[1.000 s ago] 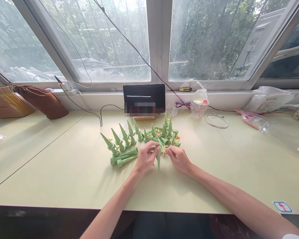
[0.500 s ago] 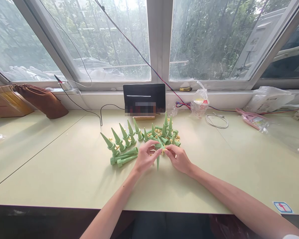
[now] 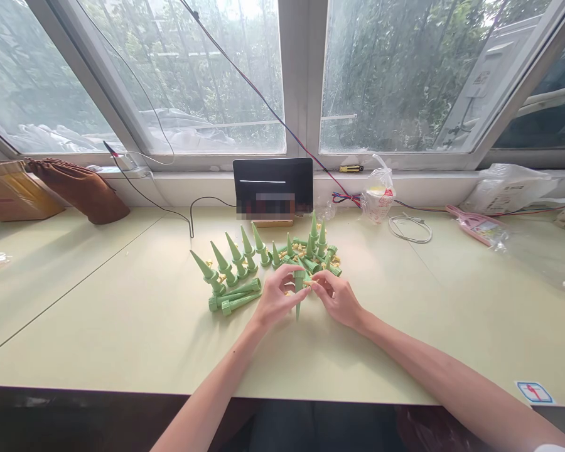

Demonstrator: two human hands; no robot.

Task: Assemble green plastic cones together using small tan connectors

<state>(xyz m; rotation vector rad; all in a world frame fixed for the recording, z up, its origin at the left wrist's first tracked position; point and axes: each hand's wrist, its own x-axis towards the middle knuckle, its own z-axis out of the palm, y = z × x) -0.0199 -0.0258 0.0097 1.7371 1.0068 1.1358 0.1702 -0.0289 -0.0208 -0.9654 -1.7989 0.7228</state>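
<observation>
My left hand (image 3: 279, 296) grips a green cone-shaped piece (image 3: 299, 292) between thumb and fingers, its pointed end hanging down. Close beside it on the right, the fingertips of my right hand (image 3: 335, 299) are pinched on a small yellow piece (image 3: 312, 282). Just beyond my hands lies a heap of green parts (image 3: 311, 265) mixed with small yellow pieces. To the left, a row of upright green spikes (image 3: 220, 256) stands on the table. Two green tapered tubes (image 3: 238, 302) lie in front of that row.
A dark screen (image 3: 273, 182) stands behind the heap. Farther right are a plastic bag with a cup (image 3: 379, 196), a coiled white cable (image 3: 409, 230) and a pink object (image 3: 475, 226). A brown pouch (image 3: 82, 191) and a cardboard box (image 3: 16, 191) sit at the back left.
The green piece in my left hand has turned more upright, and my left thumb now lies across it. My right hand has barely moved.
</observation>
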